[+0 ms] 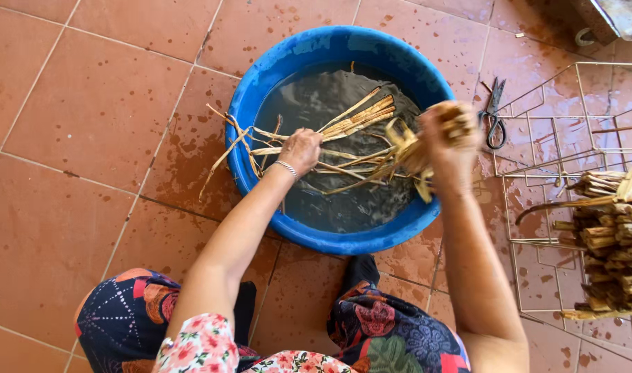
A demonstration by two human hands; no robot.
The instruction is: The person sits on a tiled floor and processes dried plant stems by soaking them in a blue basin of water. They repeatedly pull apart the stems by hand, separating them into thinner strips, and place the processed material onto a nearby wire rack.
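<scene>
A round blue basin [260,83] of dark water sits on the tiled floor in front of my knees. Several long tan fibre strips [357,119] soak in it, some hanging over the left rim. My left hand [300,149] reaches into the basin and grips a few of the wet strips near the middle. My right hand [448,141] is raised over the right rim, shut on a bunch of folded tan strips [407,150] that trails down toward the water.
Black scissors [494,114] lie on the wet terracotta tiles right of the basin. A wire frame [571,159] stands at the right, beside a stack of tan bundled strips [609,242]. My patterned skirt covers the bottom of the view.
</scene>
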